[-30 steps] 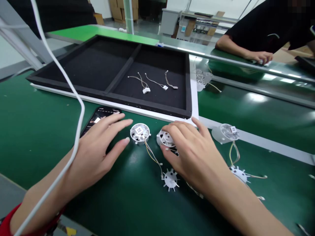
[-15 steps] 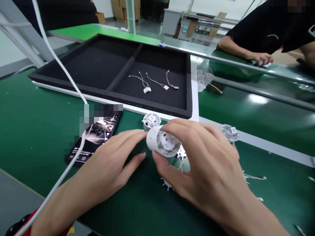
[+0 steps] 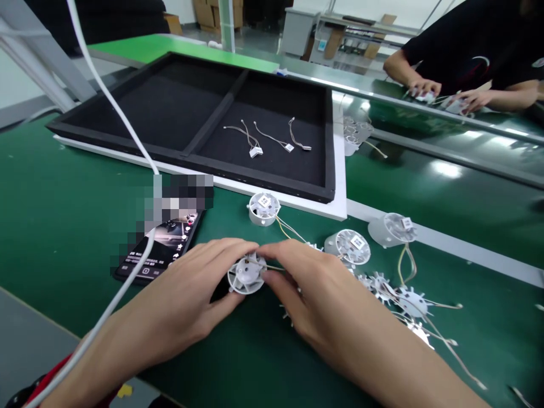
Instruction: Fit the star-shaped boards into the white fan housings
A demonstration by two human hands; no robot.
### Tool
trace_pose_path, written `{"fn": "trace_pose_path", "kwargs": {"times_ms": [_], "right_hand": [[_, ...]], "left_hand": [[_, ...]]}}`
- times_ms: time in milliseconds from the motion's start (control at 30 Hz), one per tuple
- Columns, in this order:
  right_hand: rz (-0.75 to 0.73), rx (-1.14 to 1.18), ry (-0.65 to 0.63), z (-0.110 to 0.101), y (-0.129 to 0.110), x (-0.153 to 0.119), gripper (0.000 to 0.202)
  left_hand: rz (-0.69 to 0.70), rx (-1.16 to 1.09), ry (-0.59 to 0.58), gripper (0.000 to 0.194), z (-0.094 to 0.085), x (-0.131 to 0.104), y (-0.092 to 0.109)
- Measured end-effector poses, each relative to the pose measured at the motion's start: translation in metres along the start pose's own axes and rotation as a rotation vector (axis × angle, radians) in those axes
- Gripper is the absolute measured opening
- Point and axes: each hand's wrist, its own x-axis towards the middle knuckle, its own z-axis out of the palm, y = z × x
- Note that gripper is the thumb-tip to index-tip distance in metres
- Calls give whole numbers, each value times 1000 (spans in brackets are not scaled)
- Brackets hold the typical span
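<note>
A small white fan housing (image 3: 245, 276), round with spokes and a central hub, is tilted with its spoked side towards me. My left hand (image 3: 199, 289) grips its left side, fingers over the top and thumb below. At its right edge are the forefinger and thumb of my right hand (image 3: 323, 283), pinched around the thin wires (image 3: 274, 268) that come off the hub. The right fingertips hide part of the rim. Just behind stands another fan housing (image 3: 263, 208) with a square code label and wires trailing right. Beyond my right hand is a third labelled housing (image 3: 352, 247).
Another housing (image 3: 393, 229) and several white fan wheels (image 3: 412, 303) with wires lie on the right. A black tray (image 3: 259, 184) holds wired pieces (image 3: 255, 152). A phone (image 3: 170, 243) lies left, crossed by a white cable (image 3: 114, 110). Across the bench, a person's hands (image 3: 471, 102) handle white parts.
The housing has moved left and down, from my right hand into my left. My right fingers have shifted to its wires. Across the bench, both of the other person's hands now hold parts.
</note>
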Motion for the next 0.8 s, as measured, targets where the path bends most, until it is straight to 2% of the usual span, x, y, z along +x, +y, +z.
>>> {"fn": "trace_pose_path", "kwargs": {"times_ms": [100,167,267,333,467,533,700,800], "right_hand": [[-41,-83,-22,1,5,0,22],[-95,-129,19,2,5,1,21],[-136,-166,56,5,4,1,20],[-128,-155,39,5,4,2,22],[-50,-129,-42,6,5,3,27],[-26,-146,-71,5,6,4,27],[48,-288,-104,5,5,9,28],[118,-348,-183,6,3,14,24]], "left_hand": [[12,3,-54,51,-3,-5,-1],[22,4,-77,59,-4,-7,0],[-44,-32,-42,68,-1,-4,3],[-65,-84,-1,60,0,1,5],[-16,-132,10,32,-1,7,7],[3,-132,3,32,-3,6,7],[-6,-53,-8,47,-11,2,5],[72,-5,-36,43,-15,-1,4]]}}
